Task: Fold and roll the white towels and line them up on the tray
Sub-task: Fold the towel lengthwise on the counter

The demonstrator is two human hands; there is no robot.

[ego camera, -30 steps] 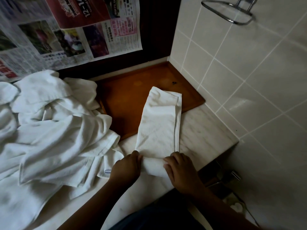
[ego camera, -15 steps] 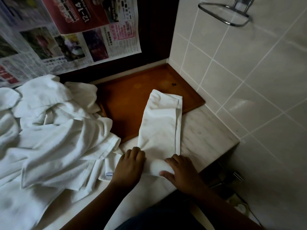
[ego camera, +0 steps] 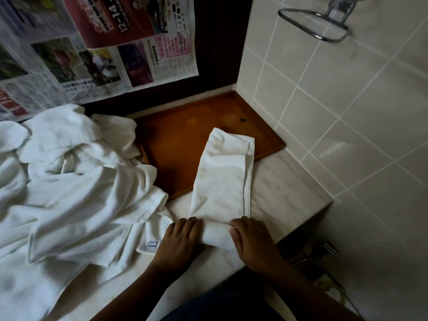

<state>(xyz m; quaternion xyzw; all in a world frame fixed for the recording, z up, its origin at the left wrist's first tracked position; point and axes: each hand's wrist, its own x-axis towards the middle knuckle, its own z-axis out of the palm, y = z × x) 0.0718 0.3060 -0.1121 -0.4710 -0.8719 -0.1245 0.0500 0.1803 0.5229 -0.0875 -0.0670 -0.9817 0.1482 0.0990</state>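
- Folded towel (ego camera: 222,181): a long strip, far end lying on the tray (ego camera: 185,140), near end w/ a started roll on the desk (ego camera: 278,188) just in front of the tray.
- Left hand (ego camera: 180,239) & right hand (ego camera: 252,239) each curl their fingers over one end of that roll, gripping it; thumbs are hidden.
- Risk, as we judge it: an uneven push from the 2 hands would skew the roll into a cone, and the hemmed edge layers could slip apart.
- The strip crosses the tray's front rim, so we'd expect the roll to snag or loosen at that step.
- Loose towel heap (ego camera: 81,181) sits left of the tray and spills over its left edge. A flap could get drawn into the roll, and it covers room needed for the line-up.
- Newspaper (ego camera: 92,42) hangs behind the tray. Tiled wall (ego camera: 347,112) is right of it, w/ a metal ring (ego camera: 315,24) above. Neither is in the way.
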